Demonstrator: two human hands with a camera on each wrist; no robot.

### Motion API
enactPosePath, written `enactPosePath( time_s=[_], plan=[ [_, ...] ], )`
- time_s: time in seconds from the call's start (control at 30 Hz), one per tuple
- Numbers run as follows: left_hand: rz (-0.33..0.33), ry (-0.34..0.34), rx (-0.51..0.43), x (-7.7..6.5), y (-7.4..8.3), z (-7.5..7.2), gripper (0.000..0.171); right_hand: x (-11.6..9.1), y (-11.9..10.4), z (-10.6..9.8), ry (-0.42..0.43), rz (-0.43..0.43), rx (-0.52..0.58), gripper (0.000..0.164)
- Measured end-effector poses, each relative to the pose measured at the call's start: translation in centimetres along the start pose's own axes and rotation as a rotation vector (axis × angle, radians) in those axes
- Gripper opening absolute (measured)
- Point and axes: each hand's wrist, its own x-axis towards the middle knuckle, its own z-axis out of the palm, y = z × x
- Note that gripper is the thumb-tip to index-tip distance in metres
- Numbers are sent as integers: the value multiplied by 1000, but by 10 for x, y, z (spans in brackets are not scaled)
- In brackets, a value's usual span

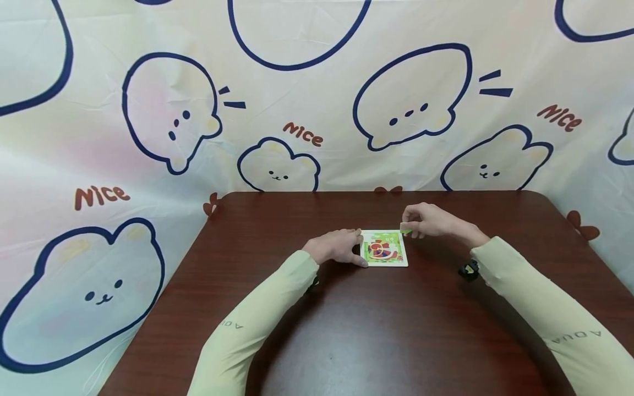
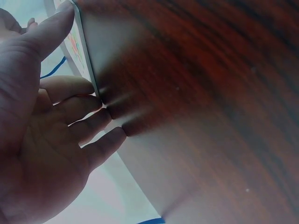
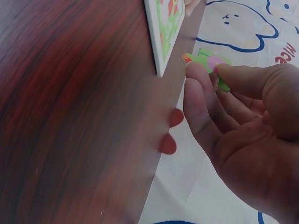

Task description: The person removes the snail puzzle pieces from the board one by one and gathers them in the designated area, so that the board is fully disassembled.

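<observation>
A square jigsaw puzzle board (image 1: 405, 254) with a white rim and a green, red and purple picture lies flat on the table. At its left side rests my left hand (image 1: 339, 246), with thumb and fingers spread along the edge. In the left wrist view, the fingertips (image 2: 119, 133) touch the tabletop and the rim. My right hand (image 1: 430, 220) pinches a small green puzzle piece (image 3: 203, 57) between thumb and fingers, held up over the board's far right corner. Pink and orange patches show on the piece; the fingers hide part of it.
The dark brown wooden table (image 1: 386, 330) reaches back to a pale cloth (image 1: 337, 99) printed with blue outlined bears. A small black device (image 1: 468, 270) sits under the right wrist.
</observation>
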Motion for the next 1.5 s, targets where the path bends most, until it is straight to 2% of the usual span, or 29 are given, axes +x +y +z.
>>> enactPosePath(
  time_s=[0.33,0.57,0.83,1.1,1.5],
  plan=[
    [9,-10,-11,0,-2,-1,64,-8,15,-8,0,23,-24,16],
    [7,0,-4,0,-2,0,65,-11,22,-12,-1,30,-37,9],
    [3,-6,-18,-1,-3,0,64,-12,37,-12,-26,59,-89,10],
    [8,-3,-6,-1,-2,0,62,-15,52,-13,-68,99,-88,9],
    [3,4,-8,-2,-2,-1,61,-17,53,-14,-70,100,-107,11]
  ],
)
